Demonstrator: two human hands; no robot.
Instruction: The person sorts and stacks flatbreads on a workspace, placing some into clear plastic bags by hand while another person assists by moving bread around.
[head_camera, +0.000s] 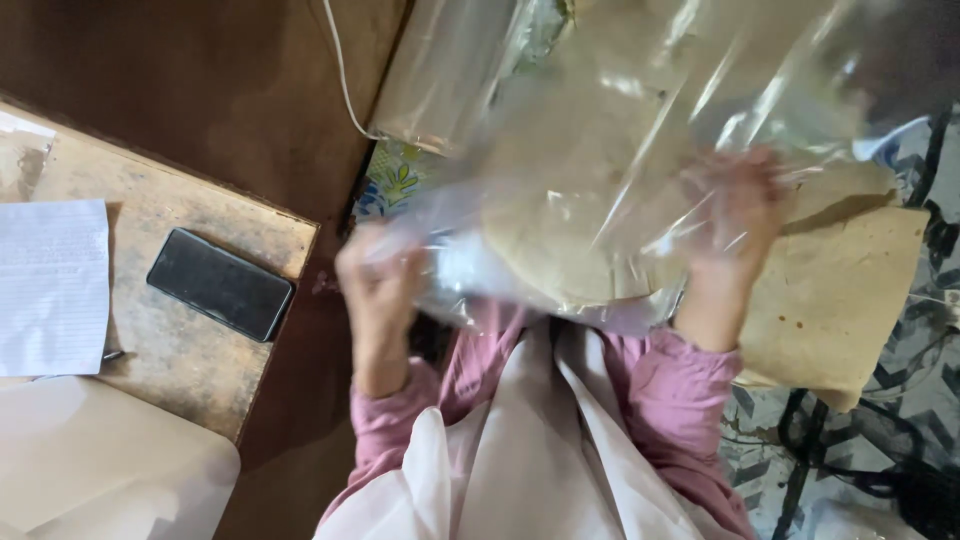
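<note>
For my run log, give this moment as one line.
left hand: grips clear plastic bag | right hand: grips same bag | bag: held up, blurred | phone: on wooden board

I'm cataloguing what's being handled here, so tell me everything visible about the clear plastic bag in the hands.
The large clear plastic bag is thin, glossy and creased, catching streaks of light. It is held up in front of the person, spread wide and blurred by motion. The left hand grips its lower left edge; the right hand shows through the film. A round tan flat disc appears to sit inside.
</note>
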